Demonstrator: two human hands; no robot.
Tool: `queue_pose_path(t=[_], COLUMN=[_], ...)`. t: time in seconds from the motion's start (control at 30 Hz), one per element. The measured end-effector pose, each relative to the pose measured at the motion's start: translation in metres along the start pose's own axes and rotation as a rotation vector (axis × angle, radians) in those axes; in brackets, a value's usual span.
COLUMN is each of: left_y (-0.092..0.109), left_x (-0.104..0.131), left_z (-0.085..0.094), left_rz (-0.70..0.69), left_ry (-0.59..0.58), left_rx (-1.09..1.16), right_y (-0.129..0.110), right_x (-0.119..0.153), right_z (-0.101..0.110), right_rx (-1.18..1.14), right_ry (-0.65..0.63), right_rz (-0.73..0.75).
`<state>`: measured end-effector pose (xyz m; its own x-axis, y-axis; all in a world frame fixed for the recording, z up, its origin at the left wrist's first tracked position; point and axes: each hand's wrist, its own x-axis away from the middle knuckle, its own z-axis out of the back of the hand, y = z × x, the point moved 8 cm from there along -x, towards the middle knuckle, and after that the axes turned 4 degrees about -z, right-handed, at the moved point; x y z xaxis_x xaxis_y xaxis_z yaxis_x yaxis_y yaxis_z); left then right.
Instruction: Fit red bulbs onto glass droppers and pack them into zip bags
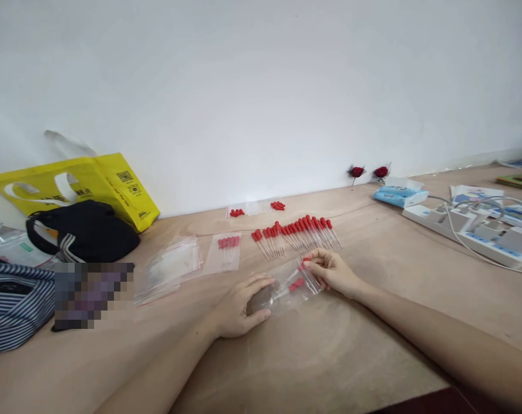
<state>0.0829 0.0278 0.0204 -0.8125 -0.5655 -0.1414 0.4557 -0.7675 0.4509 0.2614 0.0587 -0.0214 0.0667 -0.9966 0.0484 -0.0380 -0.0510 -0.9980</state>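
A clear zip bag (282,296) lies on the wooden table between my hands, with red-capped droppers (296,284) inside. My left hand (243,305) rests at the bag's left end, thumb and fingers apart. At the bag's right, open end, my right hand (330,270) pinches the red cap of a dropper (306,261) that reaches into the bag. Behind the bag lies a row of several red-capped droppers (308,233). To the left are a filled bag of droppers (229,251) and a stack of flat clear bags (174,264).
Small bags with red caps (237,213) lie near the wall. At left are a yellow bag (126,190), a black cloth item (88,230) and a striped item (19,305). A blue tissue pack (399,195) and a power strip (472,236) with cables are at right.
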Motion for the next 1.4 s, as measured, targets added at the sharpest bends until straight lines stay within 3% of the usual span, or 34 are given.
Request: queue_pose_path(t=[0.17, 0.27, 0.33, 0.4, 0.47, 0.57, 0.63, 0.73, 0.87, 1.0, 1.2, 1.33, 1.4], left_y=[-0.001, -0.001, -0.001, 0.000, -0.001, -0.002, -0.001, 0.000, -0.001, -0.002, -0.004, -0.001, 0.000], left_x=[-0.001, -0.001, -0.001, -0.001, -0.001, 0.000, 0.000, 0.001, 0.003, 0.005, 0.004, 0.002, 0.002], left_z=[-0.001, -0.002, -0.002, -0.002, -0.001, -0.001, -0.001, -0.001, -0.001, -0.002, -0.002, 0.000, 0.001], left_rz=[-0.017, -0.023, -0.034, -0.042, -0.031, -0.008, -0.007, -0.015, -0.018, -0.025, -0.019, -0.016, -0.012], left_ry=[0.005, 0.009, 0.010, 0.015, 0.016, 0.009, 0.007, 0.011, 0.018, 0.021, 0.024, 0.027, 0.026], left_rx=[0.009, 0.023, 0.033, 0.037, 0.037, 0.036, 0.041, 0.048, 0.058, 0.070, 0.079, 0.080, 0.068], right_y=[-0.005, -0.008, -0.004, 0.003, 0.002, -0.021, -0.038, -0.047, -0.043, -0.037, -0.049, -0.051, -0.046], right_x=[0.005, 0.005, 0.002, -0.007, -0.021, -0.044, -0.061, -0.093, -0.130, -0.147, -0.129, -0.088, -0.062], right_z=[-0.028, -0.034, -0.029, -0.014, 0.007, 0.022, 0.016, 0.000, -0.014, -0.016, 0.008, 0.039, 0.054], right_rx=[0.068, 0.192, 0.264, 0.320, 0.393, 0.587, 0.697, 0.710, 0.681, 0.641, 0.511, 0.374, 0.128], right_ry=[-0.288, -0.377, -0.401, -0.330, -0.154, 0.125, 0.246, 0.334, 0.416, 0.421, 0.481, 0.511, 0.486], right_rz=[0.024, 0.090, 0.055, -0.039, -0.081, 0.059, 0.153, 0.154, 0.109, 0.101, 0.162, 0.211, 0.275])
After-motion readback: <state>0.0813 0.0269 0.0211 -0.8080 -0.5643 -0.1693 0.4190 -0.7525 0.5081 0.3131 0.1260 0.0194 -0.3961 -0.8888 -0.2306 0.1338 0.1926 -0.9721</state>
